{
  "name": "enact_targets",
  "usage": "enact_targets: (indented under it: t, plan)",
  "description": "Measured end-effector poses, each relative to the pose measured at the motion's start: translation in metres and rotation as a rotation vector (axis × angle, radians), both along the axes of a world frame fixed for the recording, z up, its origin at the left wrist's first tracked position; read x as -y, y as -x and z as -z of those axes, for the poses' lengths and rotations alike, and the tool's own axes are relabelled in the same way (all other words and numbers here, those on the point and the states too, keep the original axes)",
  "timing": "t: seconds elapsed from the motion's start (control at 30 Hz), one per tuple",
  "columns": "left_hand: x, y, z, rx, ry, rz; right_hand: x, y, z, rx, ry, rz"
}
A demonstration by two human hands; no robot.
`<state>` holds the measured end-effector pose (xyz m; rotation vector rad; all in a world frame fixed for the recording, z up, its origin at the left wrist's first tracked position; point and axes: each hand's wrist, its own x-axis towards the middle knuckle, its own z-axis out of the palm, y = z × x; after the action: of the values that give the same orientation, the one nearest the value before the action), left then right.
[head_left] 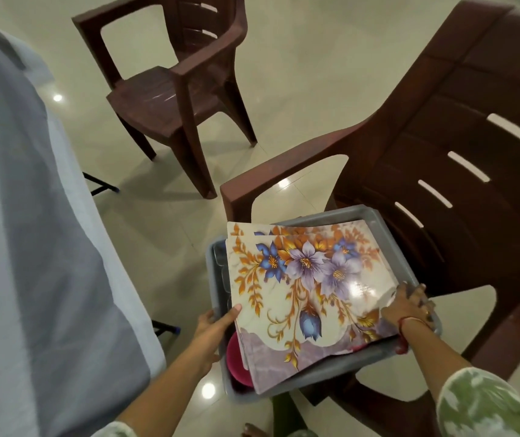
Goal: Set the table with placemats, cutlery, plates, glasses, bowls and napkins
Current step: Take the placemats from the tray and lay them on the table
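Note:
A grey plastic tub [375, 219] rests on the seat of the near brown chair. A stack of floral placemats [306, 285], cream with purple and blue flowers, lies across its top. My left hand [217, 323] grips the left edge of the tub and the mats, thumb on the top mat. At the right side, my right hand [410, 305] holds the mats' right edge against the tub's rim. A pink round item [236, 357] shows inside the tub under the mats; the other contents are hidden.
The near brown plastic chair [441, 137] carries the tub. A second brown chair [173, 89] stands farther back on the glossy tiled floor [299, 89]. The table, covered with a pale grey-blue cloth [31, 247], fills the left side.

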<state>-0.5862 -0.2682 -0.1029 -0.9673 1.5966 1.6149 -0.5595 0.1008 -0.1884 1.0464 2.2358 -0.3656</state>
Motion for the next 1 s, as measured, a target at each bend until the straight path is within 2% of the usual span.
enact_targets:
  t: [0.1, 0.2, 0.33, 0.47, 0.63, 0.83, 1.0]
  plan:
    - [-0.007, 0.000, 0.000, 0.023, 0.014, 0.010, -0.016, 0.009, -0.008, -0.025, 0.065, -0.004]
    - [-0.010, -0.003, -0.007, 0.031, 0.019, 0.017, -0.024, 0.012, -0.027, -0.128, 0.142, 0.067]
    - [-0.011, -0.008, -0.014, 0.010, 0.067, 0.039, -0.003, 0.008, -0.038, -0.232, 0.209, 0.085]
    - [-0.019, -0.007, -0.025, -0.148, 0.248, 0.145, 0.041, 0.008, -0.059, -0.329, 0.248, 0.021]
    - [-0.036, 0.011, -0.036, -0.237, 0.177, 0.239, 0.107, 0.008, -0.077, -0.555, 0.392, -0.080]
    - [-0.052, 0.028, -0.029, -0.321, 0.511, 0.351, 0.136, 0.001, -0.069, -0.594, 0.396, -0.121]
    - [-0.046, 0.030, -0.028, -0.350, 0.573, 0.382, 0.133, -0.001, -0.063, -0.609, 0.384, -0.058]
